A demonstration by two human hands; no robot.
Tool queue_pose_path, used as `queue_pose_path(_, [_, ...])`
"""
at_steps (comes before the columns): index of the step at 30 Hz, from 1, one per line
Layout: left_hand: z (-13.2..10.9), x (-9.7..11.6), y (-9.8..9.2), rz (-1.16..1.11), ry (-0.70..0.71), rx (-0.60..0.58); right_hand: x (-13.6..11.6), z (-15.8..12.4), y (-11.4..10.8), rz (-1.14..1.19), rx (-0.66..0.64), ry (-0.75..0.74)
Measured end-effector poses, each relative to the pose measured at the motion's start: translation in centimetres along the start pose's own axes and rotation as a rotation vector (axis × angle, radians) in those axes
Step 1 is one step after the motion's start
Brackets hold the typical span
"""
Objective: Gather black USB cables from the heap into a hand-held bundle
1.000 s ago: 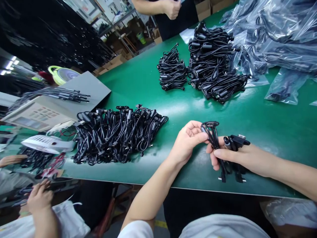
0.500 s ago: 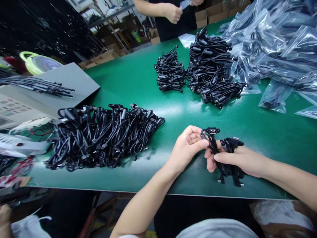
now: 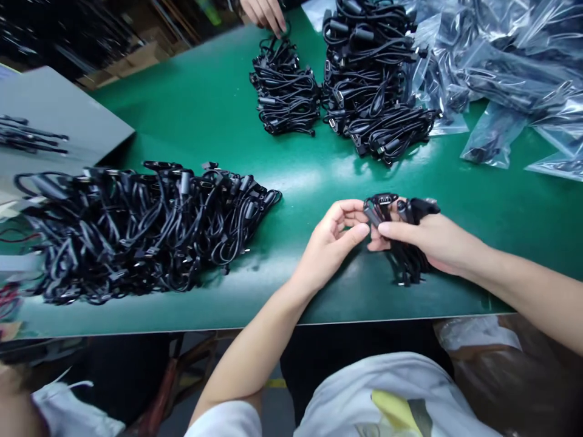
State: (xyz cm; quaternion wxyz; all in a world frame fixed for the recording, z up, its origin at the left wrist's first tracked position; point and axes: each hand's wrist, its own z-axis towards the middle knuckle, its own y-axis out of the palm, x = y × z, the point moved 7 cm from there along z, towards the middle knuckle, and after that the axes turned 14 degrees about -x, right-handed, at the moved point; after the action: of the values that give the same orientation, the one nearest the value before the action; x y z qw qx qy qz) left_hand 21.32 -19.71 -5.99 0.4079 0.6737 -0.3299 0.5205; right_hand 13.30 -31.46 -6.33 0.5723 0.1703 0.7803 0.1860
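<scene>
My right hand (image 3: 426, 240) is closed round a small coiled bundle of black cables (image 3: 405, 261), whose plugs stick up above my fingers and whose loops hang below my palm. My left hand (image 3: 330, 243) pinches a black connector (image 3: 380, 203) at the top of that same bundle, thumb against forefinger. Both hands hover just over the green table (image 3: 204, 115) near its front edge.
A big heap of black cables (image 3: 136, 224) lies to the left. Two stacks of coiled cables (image 3: 285, 91) (image 3: 373, 79) sit at the back, with another person's hand (image 3: 264, 12) on the smaller one. Bagged cables (image 3: 501, 54) fill the back right. A grey device (image 3: 50, 115) is at far left.
The view has tilted down and drifted, so everything sits higher in frame. My hands have come closer together on the bundle. The other person's hand has come down onto the far stack.
</scene>
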Motion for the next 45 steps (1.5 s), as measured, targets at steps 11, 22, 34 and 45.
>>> queue_pose_path(11, [-1.2, -3.6, 6.6, -0.161, -0.397, -0.411, -4.2, -1.0, -1.3, 0.166, 0.118, -0.332])
queue_pose_path(22, [-1.4, -3.9, 8.0, -0.334, -0.480, -0.508, -4.1, -1.0, -1.1, 0.145, 0.053, -0.306])
queue_pose_path(34, [-1.4, -3.6, 7.4, -0.193, -0.440, -0.290, -4.0, -0.6, -1.0, 0.192, 0.017, -0.286])
queue_pose_path(45, [-1.2, -3.9, 7.8, -0.157, -0.417, -0.339, -4.6, -0.8, -0.2, 0.126, -0.128, -0.262])
